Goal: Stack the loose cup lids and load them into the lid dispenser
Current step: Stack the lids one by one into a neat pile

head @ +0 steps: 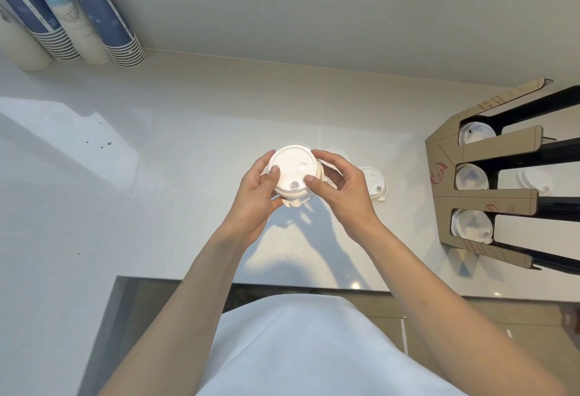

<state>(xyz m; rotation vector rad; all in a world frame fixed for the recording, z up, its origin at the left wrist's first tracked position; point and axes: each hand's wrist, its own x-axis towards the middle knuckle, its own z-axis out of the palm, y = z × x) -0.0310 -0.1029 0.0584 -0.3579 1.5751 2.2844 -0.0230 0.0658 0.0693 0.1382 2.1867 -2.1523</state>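
Note:
A stack of white cup lids point(293, 172) is held above the white counter point(157, 182), top lid facing me with a sip hole and a round dimple. My left hand point(255, 197) grips the stack's left side, thumb on top. My right hand point(340, 188) grips its right side, thumb on the top lid too. One loose lid point(375, 183) lies on the counter just right of my right hand. Another lid point(340, 154) peeks out behind my right fingers. The cardboard lid dispenser point(489, 201) stands at the right with three slots, each showing lids.
Upside-down stacks of paper cups point(103, 15) lean at the back left against the wall. Another lid point(533, 179) lies behind the dispenser. The counter's front edge point(282, 281) runs just ahead of my white apron, with tiled floor below.

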